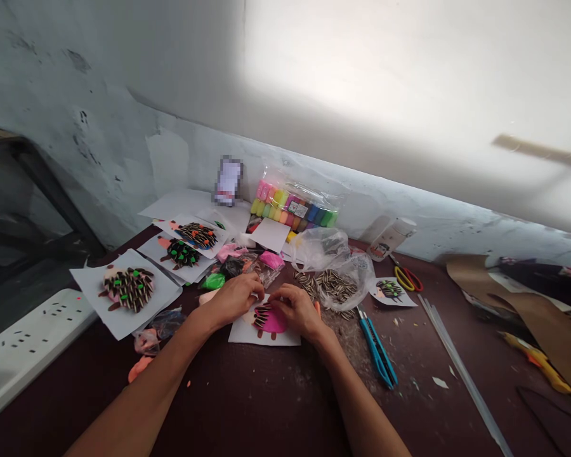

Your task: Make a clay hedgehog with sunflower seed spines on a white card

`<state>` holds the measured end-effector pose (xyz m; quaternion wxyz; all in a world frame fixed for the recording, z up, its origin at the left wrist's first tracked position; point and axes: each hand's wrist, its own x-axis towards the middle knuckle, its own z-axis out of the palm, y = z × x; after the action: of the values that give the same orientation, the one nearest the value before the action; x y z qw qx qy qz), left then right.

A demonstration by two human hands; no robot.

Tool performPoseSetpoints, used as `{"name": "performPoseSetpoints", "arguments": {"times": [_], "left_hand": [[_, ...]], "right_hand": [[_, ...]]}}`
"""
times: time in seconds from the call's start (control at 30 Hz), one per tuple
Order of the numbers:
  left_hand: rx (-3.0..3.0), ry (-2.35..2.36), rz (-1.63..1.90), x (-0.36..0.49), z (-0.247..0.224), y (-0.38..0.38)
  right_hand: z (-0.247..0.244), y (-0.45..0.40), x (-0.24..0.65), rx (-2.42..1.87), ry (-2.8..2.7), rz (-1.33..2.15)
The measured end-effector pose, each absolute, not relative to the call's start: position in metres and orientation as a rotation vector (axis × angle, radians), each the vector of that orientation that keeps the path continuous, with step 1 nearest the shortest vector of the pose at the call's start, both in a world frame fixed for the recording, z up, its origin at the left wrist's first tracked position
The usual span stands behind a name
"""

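Both half-curled: left hand, right hand at pink seed-studded figure.

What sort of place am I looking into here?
Probably a small craft workspace at a table against a wall: there's a pack of colored clay, a bag of striped seeds, and a blue utility knife.

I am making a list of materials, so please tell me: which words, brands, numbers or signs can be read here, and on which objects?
None can be read.
White label on the pack of coloured pieces: too small.
Print on the white bottle: too small.
Upright screen by the wall: pixelated, unreadable.
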<state>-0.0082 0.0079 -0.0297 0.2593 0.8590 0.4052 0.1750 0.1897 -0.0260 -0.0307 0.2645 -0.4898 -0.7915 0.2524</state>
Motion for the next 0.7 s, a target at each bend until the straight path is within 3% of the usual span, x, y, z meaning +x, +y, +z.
{"name": "performPoseSetpoints", "arguments": {"times": [0.7], "left_hand": [[2.326,1.131,0.457,-0.007,-0.03,0.007]], "right_hand": [[-0.02,-0.028,0.185,-1.36,-2.304,0.579]]}}
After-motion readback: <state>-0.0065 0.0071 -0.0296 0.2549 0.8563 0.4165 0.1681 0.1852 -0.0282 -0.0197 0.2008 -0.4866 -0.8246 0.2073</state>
